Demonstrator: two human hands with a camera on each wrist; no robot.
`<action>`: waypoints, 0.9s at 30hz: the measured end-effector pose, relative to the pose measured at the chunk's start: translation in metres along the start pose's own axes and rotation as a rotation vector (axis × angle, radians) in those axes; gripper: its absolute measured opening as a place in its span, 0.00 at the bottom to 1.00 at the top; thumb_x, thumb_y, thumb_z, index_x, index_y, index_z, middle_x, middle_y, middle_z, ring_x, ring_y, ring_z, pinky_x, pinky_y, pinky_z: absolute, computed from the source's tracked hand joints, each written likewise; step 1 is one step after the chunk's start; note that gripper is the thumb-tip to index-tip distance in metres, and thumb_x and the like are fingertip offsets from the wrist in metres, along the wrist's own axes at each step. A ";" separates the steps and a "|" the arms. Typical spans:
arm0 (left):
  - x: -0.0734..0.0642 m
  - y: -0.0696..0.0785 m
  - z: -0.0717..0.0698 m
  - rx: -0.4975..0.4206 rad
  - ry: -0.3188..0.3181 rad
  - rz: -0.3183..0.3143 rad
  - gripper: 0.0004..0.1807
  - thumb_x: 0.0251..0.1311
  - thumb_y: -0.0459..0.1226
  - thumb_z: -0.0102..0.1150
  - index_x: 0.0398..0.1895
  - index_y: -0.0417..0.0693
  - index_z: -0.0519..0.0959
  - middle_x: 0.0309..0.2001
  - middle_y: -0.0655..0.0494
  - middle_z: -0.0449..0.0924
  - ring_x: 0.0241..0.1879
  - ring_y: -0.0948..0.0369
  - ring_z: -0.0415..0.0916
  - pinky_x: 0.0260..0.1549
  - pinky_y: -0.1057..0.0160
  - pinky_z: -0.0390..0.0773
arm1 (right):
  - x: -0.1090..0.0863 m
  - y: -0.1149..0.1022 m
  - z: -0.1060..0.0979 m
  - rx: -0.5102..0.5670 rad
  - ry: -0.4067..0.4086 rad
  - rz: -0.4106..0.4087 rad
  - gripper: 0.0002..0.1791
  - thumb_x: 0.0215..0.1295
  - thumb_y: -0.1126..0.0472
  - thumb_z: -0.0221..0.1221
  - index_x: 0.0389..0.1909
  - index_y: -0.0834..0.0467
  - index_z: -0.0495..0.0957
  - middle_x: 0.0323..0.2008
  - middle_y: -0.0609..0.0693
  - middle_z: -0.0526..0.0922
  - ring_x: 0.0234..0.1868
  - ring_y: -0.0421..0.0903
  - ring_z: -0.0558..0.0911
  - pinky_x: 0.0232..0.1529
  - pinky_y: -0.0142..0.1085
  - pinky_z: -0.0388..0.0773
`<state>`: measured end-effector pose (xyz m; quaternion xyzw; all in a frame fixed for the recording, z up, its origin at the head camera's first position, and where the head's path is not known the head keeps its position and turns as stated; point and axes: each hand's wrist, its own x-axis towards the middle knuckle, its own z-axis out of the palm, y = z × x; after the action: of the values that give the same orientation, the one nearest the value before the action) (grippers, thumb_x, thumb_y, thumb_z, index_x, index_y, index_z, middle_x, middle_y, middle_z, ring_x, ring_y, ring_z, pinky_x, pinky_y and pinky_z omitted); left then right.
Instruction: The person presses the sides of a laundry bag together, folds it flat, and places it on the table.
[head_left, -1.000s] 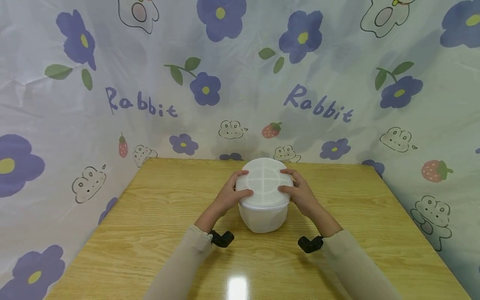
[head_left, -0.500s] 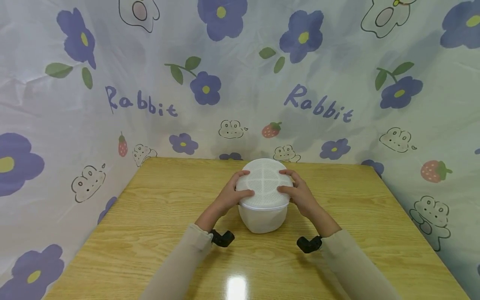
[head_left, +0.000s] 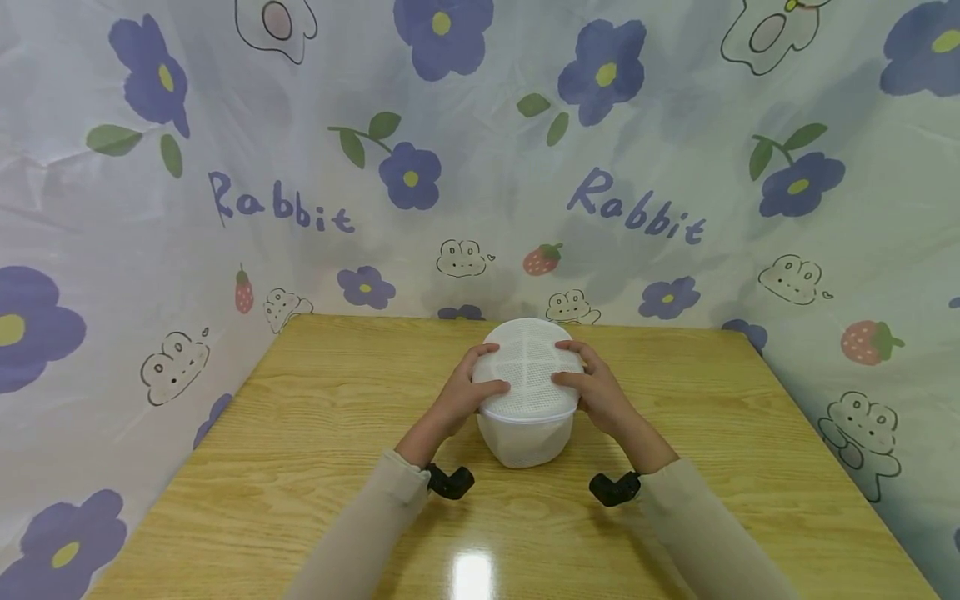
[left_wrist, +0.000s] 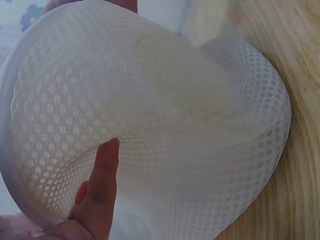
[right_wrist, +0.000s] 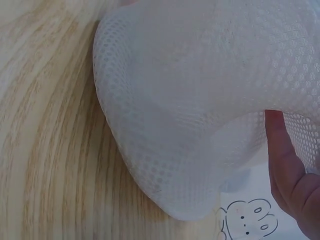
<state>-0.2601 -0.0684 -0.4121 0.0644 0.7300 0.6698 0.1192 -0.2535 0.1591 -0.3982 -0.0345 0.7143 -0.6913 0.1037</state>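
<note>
A white mesh laundry bag [head_left: 528,367] with a rounded body and a rimmed, flat-looking mesh top stands on the table in the head view. My left hand [head_left: 459,395] grips its left side, thumb and fingertip over the top edge. On the opposite side my right hand [head_left: 602,392] holds it the same way. In the left wrist view a finger [left_wrist: 104,175] presses a dent into the soft mesh wall below the rim. The right wrist view shows a finger [right_wrist: 280,145] pushing into the mesh too. The inside of the bag cannot be made out.
The bag stands on a light wood-grain table [head_left: 322,392]. A white cloth [head_left: 510,167] printed with purple flowers, rabbits and strawberries hangs behind it and along both sides. Black wrist bands [head_left: 452,481] sit at the cuffs of the beige sleeves.
Both hands keep their hold on the mesh laundry bag. The wrists have drawn very slightly inward, and the bag's top looks a little lower and narrower.
</note>
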 end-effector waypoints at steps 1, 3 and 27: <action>0.000 -0.001 0.000 -0.011 0.000 0.002 0.36 0.55 0.34 0.63 0.68 0.58 0.62 0.74 0.47 0.48 0.62 0.44 0.63 0.47 0.48 0.77 | 0.000 0.000 0.000 0.008 -0.001 0.000 0.33 0.64 0.67 0.56 0.70 0.54 0.57 0.66 0.65 0.61 0.44 0.47 0.80 0.39 0.37 0.82; 0.001 -0.002 0.000 -0.033 -0.002 0.004 0.36 0.56 0.34 0.62 0.68 0.56 0.62 0.73 0.46 0.48 0.61 0.44 0.64 0.45 0.51 0.77 | 0.001 0.001 0.001 0.023 -0.007 0.000 0.33 0.64 0.67 0.56 0.70 0.54 0.58 0.67 0.65 0.60 0.45 0.47 0.80 0.39 0.37 0.82; 0.007 -0.017 0.006 -0.172 0.034 -0.039 0.34 0.57 0.32 0.60 0.68 0.54 0.64 0.73 0.44 0.49 0.56 0.46 0.68 0.39 0.56 0.78 | 0.004 0.010 0.007 0.155 -0.031 0.013 0.33 0.64 0.68 0.54 0.70 0.55 0.56 0.65 0.63 0.61 0.38 0.42 0.82 0.34 0.35 0.83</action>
<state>-0.2645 -0.0627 -0.4299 0.0285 0.6729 0.7286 0.1249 -0.2553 0.1522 -0.4087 -0.0324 0.6571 -0.7433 0.1215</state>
